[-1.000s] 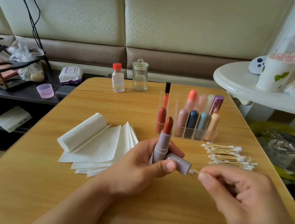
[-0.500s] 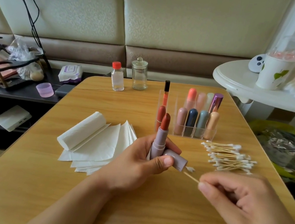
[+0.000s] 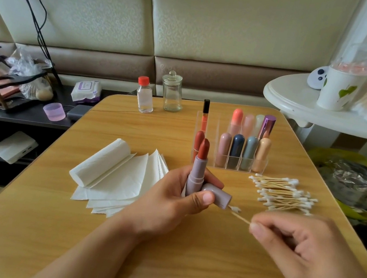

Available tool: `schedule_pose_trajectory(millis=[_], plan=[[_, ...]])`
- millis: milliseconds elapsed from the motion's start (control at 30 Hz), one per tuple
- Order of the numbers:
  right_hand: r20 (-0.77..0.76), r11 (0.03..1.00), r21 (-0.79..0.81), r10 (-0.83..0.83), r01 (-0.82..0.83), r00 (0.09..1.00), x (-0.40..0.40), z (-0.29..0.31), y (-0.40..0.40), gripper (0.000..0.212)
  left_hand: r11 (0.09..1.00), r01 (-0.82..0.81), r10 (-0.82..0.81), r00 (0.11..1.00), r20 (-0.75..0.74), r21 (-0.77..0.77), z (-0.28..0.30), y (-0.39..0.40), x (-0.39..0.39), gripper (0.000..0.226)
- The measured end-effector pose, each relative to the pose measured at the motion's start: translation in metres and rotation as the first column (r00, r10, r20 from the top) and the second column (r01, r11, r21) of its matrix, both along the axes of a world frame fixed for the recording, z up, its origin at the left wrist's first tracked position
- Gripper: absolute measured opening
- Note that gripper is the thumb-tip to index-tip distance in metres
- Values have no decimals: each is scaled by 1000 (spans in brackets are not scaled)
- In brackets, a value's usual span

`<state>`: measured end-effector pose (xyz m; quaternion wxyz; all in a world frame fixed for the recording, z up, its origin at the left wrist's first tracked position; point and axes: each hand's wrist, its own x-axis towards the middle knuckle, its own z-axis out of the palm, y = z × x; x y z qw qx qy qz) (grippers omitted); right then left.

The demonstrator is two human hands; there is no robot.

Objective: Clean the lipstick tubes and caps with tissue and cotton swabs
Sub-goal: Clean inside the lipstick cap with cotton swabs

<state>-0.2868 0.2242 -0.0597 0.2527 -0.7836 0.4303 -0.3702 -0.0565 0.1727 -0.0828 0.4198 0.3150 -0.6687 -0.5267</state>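
I read the scene left to right. The tissues (image 3: 113, 175) lie fanned at 9 o'clock of my left hand (image 3: 166, 204). That hand grips an open lipstick (image 3: 197, 170) upright and its cap (image 3: 216, 195) sideways, thumb curled over both. My right hand (image 3: 308, 256) pinches a cotton swab (image 3: 239, 215), its tip just outside the cap mouth. Risk: the exposed colour stick could smear if the grip shifts; the swab stem may snap under side load. The swab pile (image 3: 282, 194) at 1 o'clock and the organiser (image 3: 230, 156) at 12 crowd travel; the table (image 3: 179, 271) at 6 offers open room.
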Motion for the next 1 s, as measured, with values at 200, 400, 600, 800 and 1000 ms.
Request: schedule_pose_trajectory(millis=[200,400,600,800,1000], plan=[[59,977,-131,-160,167,985,8,-4,-1,31,999,-7,10,999,53,-51,1,3,-6,21],[-49,955,-251,-175,158,983,25,-6,-1,26,998,0,3,998,63,-58,2,4,-5,15],[20,973,-200,-113,114,993,22,-10,-4,30,1000,-7,8,999,34,-27,1,4,-7,26],[32,982,-161,-93,97,995,22,-9,-4,30,1000,-6,6,1000,22,-22,2,4,-7,22],[37,997,-56,-55,57,998,18,-9,-5,34,999,-17,19,998,61,-29,1,4,-6,15]])
